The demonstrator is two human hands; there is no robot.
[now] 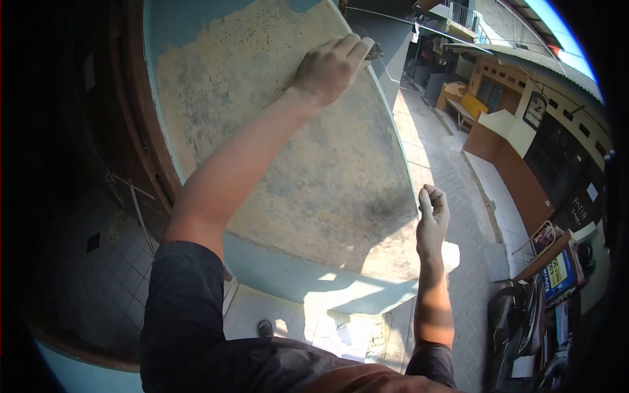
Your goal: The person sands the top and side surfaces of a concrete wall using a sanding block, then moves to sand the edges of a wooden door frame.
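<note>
A wall panel (pixel 308 150), its surface patchy beige and grey with bits of pale blue paint left, fills the middle. At its upper right edge is my left hand (pixel 331 69), fingers bent and closed near a small dark object (pixel 374 52). What this object is, and how far the fingers wrap it, I cannot make out. Lower down, my right hand (pixel 433 219) is raised just beyond the right edge of the panel. It looks dusty, its fingers curled toward the thumb, with nothing visible in them.
A pale blue band (pixel 288 272) runs below the patchy surface. Left stands a brown door frame (pixel 134 98). Beyond the panel lies a paved alley (pixel 458 223) with a yellow bench (pixel 472 108) and a parked motorcycle (pixel 517 321). One sandalled foot (pixel 265 328) shows on white tiles.
</note>
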